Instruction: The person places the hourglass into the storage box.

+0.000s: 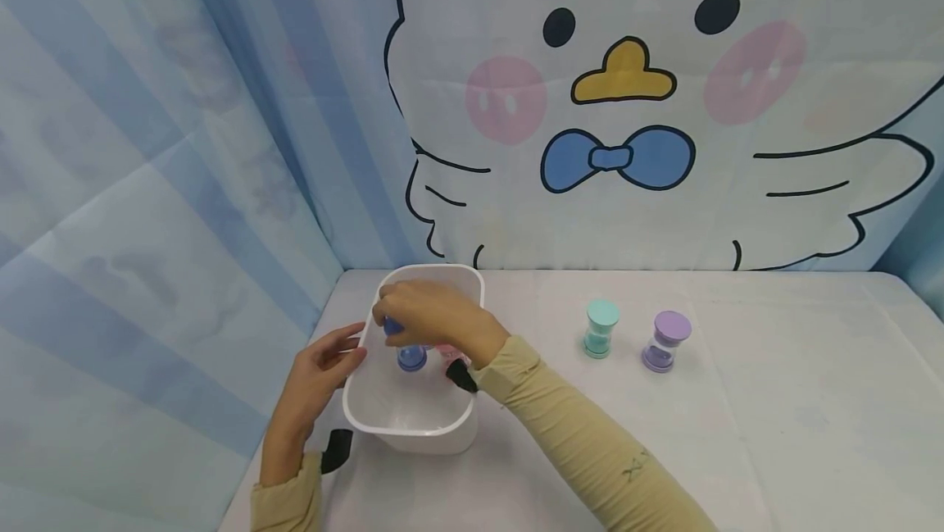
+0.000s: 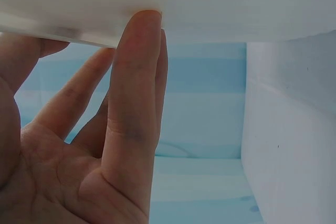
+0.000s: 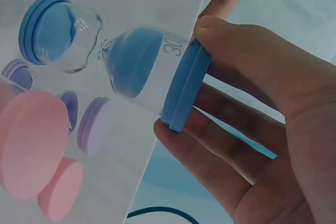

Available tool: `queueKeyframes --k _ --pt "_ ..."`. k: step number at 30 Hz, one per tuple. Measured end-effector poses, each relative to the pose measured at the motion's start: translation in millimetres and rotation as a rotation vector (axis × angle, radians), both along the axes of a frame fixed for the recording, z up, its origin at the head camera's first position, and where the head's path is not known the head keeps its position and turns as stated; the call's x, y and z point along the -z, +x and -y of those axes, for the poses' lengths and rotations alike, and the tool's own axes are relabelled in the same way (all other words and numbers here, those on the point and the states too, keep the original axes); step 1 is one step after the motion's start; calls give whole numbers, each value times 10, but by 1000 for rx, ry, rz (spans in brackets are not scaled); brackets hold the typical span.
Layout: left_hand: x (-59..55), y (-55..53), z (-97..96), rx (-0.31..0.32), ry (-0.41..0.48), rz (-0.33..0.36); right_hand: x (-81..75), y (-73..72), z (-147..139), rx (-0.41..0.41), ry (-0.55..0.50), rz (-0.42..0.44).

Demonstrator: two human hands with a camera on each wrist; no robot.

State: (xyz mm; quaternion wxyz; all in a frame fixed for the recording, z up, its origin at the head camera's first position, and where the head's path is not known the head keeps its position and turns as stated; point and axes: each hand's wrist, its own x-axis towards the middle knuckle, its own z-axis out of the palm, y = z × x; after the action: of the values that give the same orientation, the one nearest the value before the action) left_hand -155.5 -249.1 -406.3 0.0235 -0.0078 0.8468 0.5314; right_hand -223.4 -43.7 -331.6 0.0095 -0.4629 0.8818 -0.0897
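A white plastic bin [image 1: 401,425] stands on the table. Over its inside, my right hand [image 1: 435,315] holds a blue hourglass [image 3: 137,61] by one end cap, thumb on one side and fingers on the other. The number 30 shows on its glass, and blue sand lies in both bulbs. Beneath it in the bin are a pink hourglass [image 3: 34,145] and purple caps [image 3: 94,125], partly hidden. My left hand [image 1: 313,376] touches the bin's left side; in the left wrist view its fingers [image 2: 131,87] reach up, mostly straight, against the white wall.
On the table right of the bin stand a mint-green hourglass [image 1: 601,327] and a purple hourglass [image 1: 666,341]. A striped curtain [image 1: 147,188] hangs at the left, and a cloth with a cartoon bird [image 1: 612,220] hangs behind the table.
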Motion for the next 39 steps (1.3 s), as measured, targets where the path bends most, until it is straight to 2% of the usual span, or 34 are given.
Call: queueKeyframes --k 10,19,30,39 --pt "-5 2 -2 8 4 -3 39 1 37 21 20 61" --pt "1 -1 -2 8 4 -5 97 -22 97 8 9 134" --pt "10 -5 3 14 20 -16 168 -16 134 16 27 138" --pt "11 5 8 28 35 -25 206 -27 171 36 80 200"
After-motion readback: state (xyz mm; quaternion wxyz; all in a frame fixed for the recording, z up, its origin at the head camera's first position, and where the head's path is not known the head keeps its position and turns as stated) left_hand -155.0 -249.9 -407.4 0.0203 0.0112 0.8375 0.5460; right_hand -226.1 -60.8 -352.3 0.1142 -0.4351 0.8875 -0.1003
